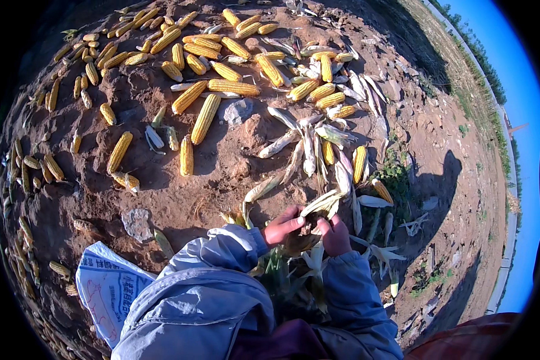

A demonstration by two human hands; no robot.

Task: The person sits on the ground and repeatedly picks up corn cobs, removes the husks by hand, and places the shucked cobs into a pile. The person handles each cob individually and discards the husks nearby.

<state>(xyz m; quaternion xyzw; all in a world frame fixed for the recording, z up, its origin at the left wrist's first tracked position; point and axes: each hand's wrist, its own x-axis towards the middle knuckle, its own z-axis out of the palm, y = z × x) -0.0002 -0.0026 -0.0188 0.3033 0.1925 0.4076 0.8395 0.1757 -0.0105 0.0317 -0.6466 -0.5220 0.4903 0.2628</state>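
Left hand [281,228] and right hand [335,236] pinch a pale corn husk [323,203] between them; more husks [280,144] lie just beyond on brown soil [162,203], bare yellow cobs [234,87] spread farther out, and a white sack [112,282] lies to the left.

Lumpy brown soil [174,201] is covering most of the ground here, clods everywhere. A white sack [111,291] with blue print and a reddish pig drawing is lying crumpled at lower left. 1 pale grey rock [137,224] is sitting just beyond it, and a 2nd rock [237,112] is poking up well apart, farther out. Green weeds [396,183] are growing over on the right, next to a big dark shadow [444,192]. Some reddish checked cloth [468,339] is peeking in at lower right. Way back, trees [489,78] are lining a bright blue sky [525,66].
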